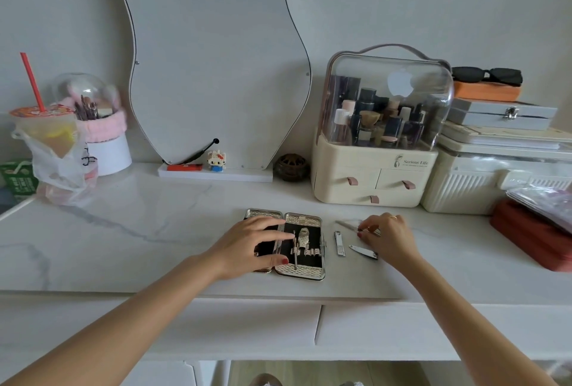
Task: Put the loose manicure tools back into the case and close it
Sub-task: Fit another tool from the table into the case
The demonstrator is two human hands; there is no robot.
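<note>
A silver manicure case point(305, 220) lies open flat on the white marble desk, its black lining holding elastic loops and a thin tool. My left hand point(253, 246) rests on the case with straight fingers, the fingertips on the lining near the thin tool. To the right lie a small nail clipper point(339, 243) and a larger clipper point(363, 252). My right hand point(387, 237) pinches a slim metal file point(346, 225) that still touches the desk.
A cream cosmetics organiser point(374, 175) with a clear dome stands just behind the tools. White storage boxes point(495, 175) and a red pouch point(532, 237) sit at the right. A wavy mirror point(216, 60), a bagged drink point(52, 144) and a brush holder point(102, 138) stand at the back left.
</note>
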